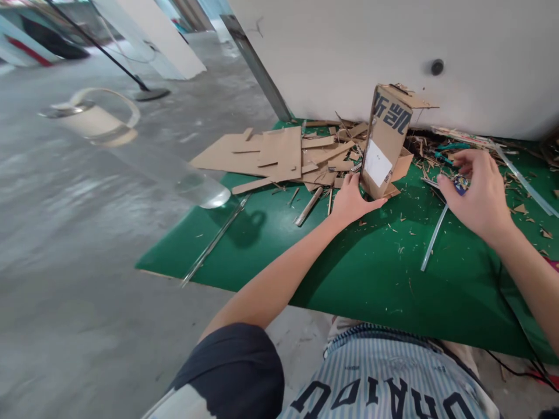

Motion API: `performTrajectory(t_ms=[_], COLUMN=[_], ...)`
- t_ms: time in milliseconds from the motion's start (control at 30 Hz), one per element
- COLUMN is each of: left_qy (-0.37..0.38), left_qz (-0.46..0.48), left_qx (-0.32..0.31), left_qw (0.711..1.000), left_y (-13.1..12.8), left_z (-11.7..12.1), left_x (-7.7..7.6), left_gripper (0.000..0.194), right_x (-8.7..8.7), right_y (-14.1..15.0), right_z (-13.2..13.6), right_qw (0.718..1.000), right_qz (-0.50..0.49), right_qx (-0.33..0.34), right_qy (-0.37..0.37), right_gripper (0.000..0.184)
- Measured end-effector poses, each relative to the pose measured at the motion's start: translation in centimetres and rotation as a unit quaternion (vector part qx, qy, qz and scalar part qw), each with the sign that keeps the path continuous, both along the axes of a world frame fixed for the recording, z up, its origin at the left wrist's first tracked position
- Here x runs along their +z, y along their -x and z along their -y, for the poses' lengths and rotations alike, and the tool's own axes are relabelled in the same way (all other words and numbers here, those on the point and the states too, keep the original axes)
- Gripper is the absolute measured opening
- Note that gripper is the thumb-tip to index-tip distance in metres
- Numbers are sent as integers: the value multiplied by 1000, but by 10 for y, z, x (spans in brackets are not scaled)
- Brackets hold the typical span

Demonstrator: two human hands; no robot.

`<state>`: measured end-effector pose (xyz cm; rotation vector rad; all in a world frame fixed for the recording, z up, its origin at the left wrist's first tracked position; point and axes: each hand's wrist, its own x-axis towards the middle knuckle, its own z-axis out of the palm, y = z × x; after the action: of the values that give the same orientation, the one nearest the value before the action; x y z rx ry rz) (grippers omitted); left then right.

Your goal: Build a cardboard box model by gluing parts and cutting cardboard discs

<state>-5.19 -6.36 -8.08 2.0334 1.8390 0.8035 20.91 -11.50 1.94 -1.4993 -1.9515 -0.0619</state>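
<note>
A narrow cardboard box (388, 137) with dark printed characters and a white label stands upright, slightly tilted, on the green tabletop (279, 233). My left hand (351, 201) grips its lower end, thumb at the front and fingers at the left side. A flap sticks out at the top of the box, and another near its base. My right hand (478, 189) hovers right of the box, fingers curved and apart from the thumb, with nothing visible between them. Just behind it lie a teal-handled tool (446, 156) and a small blue patterned item (461, 185), partly hidden.
Cardboard pieces (279, 152) and scraps are heaped behind the box. Clear strips (434, 238) lie near my right hand. A clear bottle (152, 157) with a loop handle stands at the table's left edge. A white panel (349, 52) rises behind. A black cable (515, 314) runs at right.
</note>
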Motion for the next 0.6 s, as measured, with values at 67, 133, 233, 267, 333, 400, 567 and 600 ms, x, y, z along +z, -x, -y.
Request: performTrajectory(t_ms=[67,133,233,267,333,400,567,600], left_qy=[-3,-11,-39,-45,-42,-27,-15,-30], left_qz=[-4,-2,-15,-25,-44,-56,-32,-8], left_qx=[20,33,43,45,44,34,-37,-56], left_qw=[1000,999,998,998,997,998,999,998], left_y=[-3,-6,-12,-15,-20,-23,-19,-17], left_z=[2,5,12,15,22,26,26,23], left_x=[2,4,7,9,11,12,7,6], left_gripper=[91,87,83,85,91,98,99,92], right_x=[8,12,11,9,6,3,2,2], right_y=[15,30,48,51,55,54,38,32], right_z=[-5,-9,-15,-17,-21,-24,-36,-39], right_qw=[996,986,978,976,976,979,975,972], right_qz=[-71,-134,-184,-187,-176,-162,-185,-196], right_qx=[46,72,76,82,98,103,89,88], right_qy=[32,62,68,76,81,65,90,100], right_gripper=[27,21,25,24,21,23,26,26])
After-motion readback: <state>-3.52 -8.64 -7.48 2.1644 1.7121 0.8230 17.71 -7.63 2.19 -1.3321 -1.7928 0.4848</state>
